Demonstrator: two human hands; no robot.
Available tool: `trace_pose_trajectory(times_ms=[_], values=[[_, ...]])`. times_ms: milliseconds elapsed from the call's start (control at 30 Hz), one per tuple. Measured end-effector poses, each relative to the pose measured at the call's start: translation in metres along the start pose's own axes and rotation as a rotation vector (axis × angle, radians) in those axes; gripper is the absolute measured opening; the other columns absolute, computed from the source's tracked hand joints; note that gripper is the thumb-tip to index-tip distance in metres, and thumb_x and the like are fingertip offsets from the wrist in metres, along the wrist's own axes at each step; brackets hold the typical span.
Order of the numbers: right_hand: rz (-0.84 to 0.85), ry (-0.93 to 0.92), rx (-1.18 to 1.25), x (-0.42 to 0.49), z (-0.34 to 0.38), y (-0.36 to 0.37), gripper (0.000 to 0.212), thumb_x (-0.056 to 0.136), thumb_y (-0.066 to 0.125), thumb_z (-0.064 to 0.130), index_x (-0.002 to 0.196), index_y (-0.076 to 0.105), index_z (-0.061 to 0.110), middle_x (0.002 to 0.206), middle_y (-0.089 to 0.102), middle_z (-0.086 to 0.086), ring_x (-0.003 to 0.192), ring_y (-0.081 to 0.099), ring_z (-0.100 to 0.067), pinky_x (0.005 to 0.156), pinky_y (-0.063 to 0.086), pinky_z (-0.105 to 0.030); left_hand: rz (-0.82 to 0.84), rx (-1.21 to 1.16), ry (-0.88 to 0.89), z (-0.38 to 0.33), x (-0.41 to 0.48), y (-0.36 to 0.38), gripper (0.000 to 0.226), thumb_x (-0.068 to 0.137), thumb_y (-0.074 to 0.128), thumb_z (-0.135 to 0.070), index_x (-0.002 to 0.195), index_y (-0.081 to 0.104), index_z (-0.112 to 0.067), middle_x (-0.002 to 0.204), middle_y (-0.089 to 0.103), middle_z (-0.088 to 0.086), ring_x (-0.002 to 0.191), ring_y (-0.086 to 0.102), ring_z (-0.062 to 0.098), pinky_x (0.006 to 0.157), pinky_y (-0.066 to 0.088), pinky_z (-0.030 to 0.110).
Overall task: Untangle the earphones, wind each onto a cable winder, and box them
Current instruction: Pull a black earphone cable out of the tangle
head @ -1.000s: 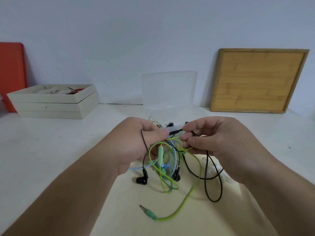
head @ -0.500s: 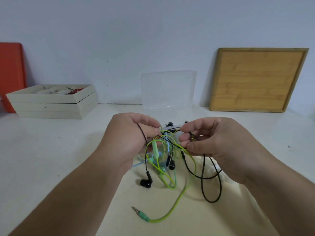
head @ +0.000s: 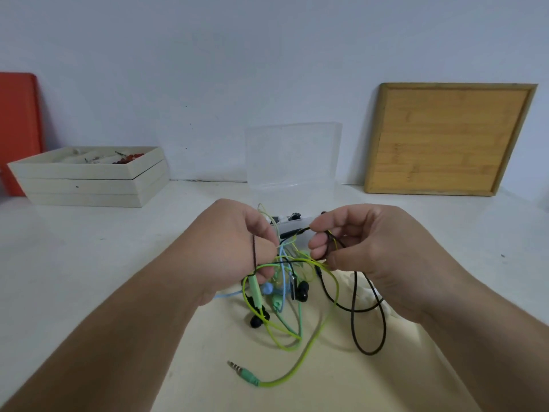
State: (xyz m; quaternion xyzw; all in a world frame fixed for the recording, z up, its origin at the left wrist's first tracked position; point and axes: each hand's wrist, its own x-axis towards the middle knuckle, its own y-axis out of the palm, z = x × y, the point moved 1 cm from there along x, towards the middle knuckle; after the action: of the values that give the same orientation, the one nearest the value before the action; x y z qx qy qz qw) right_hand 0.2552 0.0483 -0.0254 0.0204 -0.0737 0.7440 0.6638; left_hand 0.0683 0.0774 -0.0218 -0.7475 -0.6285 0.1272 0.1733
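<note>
A tangle of earphones hangs between my two hands above a cream cloth (head: 326, 379). My left hand (head: 234, 248) is closed on black, green and blue cords. My right hand (head: 365, 245) pinches the black earphone cable (head: 353, 310), which loops down to the cloth. The green earphone cable (head: 309, 349) trails down to its plug (head: 242, 373) on the cloth. Black earbuds (head: 301, 291) and a light blue cable (head: 227, 294) dangle in the knot. Behind the hands stands a clear plastic box (head: 292, 156) with its lid up.
Stacked white trays (head: 89, 182) holding small items sit at the back left, beside an orange board (head: 17, 129). A wooden board (head: 448, 138) leans on the wall at the back right. White table surface lies around the cloth.
Both hands have lifted slightly and drawn a little apart, pulling the tangle up. The green plug has slid left and up along the cloth.
</note>
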Motion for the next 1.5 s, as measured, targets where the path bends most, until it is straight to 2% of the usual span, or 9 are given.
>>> trace_pose_trajectory(times_ms=[167,333,467,633,800,933,1067,1300,1500], values=[[-0.002,-0.003,-0.025,0.001,-0.002,-0.001,0.044,0.07,0.051,-0.033,0.085,0.071,0.002,0.073,0.071,-0.012,0.066,0.067,-0.016,0.061,0.055,-0.02,-0.061,-0.088,0.018,-0.002,0.001,0.002,0.018,0.073,0.052,0.017,0.076,0.064,0.003,0.06,0.063,0.025,0.052,0.06,0.029,0.05,0.046,0.028],[0.072,-0.035,-0.026,0.003,-0.003,-0.001,0.04,0.066,0.049,-0.019,0.079,0.072,0.011,0.071,0.069,-0.008,0.065,0.062,-0.014,0.059,0.046,-0.016,0.118,-0.379,-0.128,-0.005,0.001,-0.001,0.03,0.081,0.034,0.02,0.081,0.056,0.0,0.063,0.056,0.016,0.051,0.06,0.025,0.056,0.05,0.028],[0.147,-0.027,0.009,0.004,-0.004,0.002,0.024,0.061,0.06,0.003,0.074,0.074,0.018,0.069,0.063,-0.006,0.066,0.054,-0.017,0.065,0.04,-0.023,0.208,-0.556,-0.204,-0.004,0.003,-0.003,0.036,0.075,0.028,0.017,0.086,0.054,-0.005,0.08,0.053,0.022,0.058,0.055,0.026,0.055,0.043,0.026],[0.214,-0.094,-0.155,0.002,-0.004,0.002,0.026,0.059,0.08,0.011,0.079,0.073,0.024,0.068,0.056,0.002,0.064,0.048,-0.014,0.063,0.04,-0.024,0.229,-0.705,-0.266,-0.004,0.003,-0.003,0.03,0.07,0.031,0.007,0.082,0.05,-0.013,0.067,0.047,0.007,0.055,0.052,0.019,0.057,0.045,0.028],[0.119,-0.118,-0.121,0.006,-0.009,0.004,0.017,0.067,0.081,0.01,0.08,0.072,0.012,0.068,0.055,-0.003,0.065,0.046,-0.015,0.064,0.039,-0.025,0.206,-0.668,-0.242,-0.003,0.003,-0.003,0.028,0.078,0.031,0.009,0.08,0.05,-0.012,0.065,0.045,0.006,0.052,0.054,0.019,0.051,0.047,0.023],[0.014,-0.121,-0.208,0.004,-0.009,0.003,0.012,0.075,0.08,-0.001,0.079,0.073,0.007,0.058,0.051,0.003,0.058,0.044,-0.012,0.057,0.037,-0.021,0.2,-0.577,-0.204,-0.008,-0.001,-0.001,0.017,0.067,0.055,0.006,0.072,0.056,-0.01,0.067,0.052,0.011,0.051,0.057,0.019,0.05,0.047,0.026],[-0.042,-0.139,-0.349,0.001,-0.005,0.005,0.008,0.079,0.08,0.01,0.073,0.075,0.011,0.056,0.058,-0.008,0.052,0.044,-0.009,0.049,0.034,-0.017,0.082,-0.461,-0.16,-0.011,-0.002,-0.001,0.023,0.084,0.052,0.013,0.072,0.057,-0.007,0.06,0.061,0.015,0.043,0.058,0.02,0.044,0.052,0.024],[-0.099,-0.099,-0.471,0.001,-0.007,0.004,0.02,0.089,0.071,0.024,0.072,0.077,0.017,0.04,0.036,0.009,0.036,0.027,-0.007,0.038,0.021,-0.013,-0.071,-0.294,-0.039,-0.012,-0.003,0.004,0.024,0.083,0.055,0.015,0.076,0.062,-0.007,0.061,0.057,0.007,0.051,0.057,0.02,0.048,0.048,0.024],[-0.096,-0.065,-0.459,0.001,-0.006,0.005,0.017,0.091,0.07,0.028,0.078,0.079,0.02,0.053,0.062,-0.001,0.045,0.048,-0.024,0.047,0.036,-0.02,-0.013,-0.383,-0.005,-0.015,-0.003,0.004,0.025,0.084,0.044,0.017,0.082,0.062,-0.001,0.076,0.069,0.013,0.063,0.061,0.02,0.052,0.053,0.025]])
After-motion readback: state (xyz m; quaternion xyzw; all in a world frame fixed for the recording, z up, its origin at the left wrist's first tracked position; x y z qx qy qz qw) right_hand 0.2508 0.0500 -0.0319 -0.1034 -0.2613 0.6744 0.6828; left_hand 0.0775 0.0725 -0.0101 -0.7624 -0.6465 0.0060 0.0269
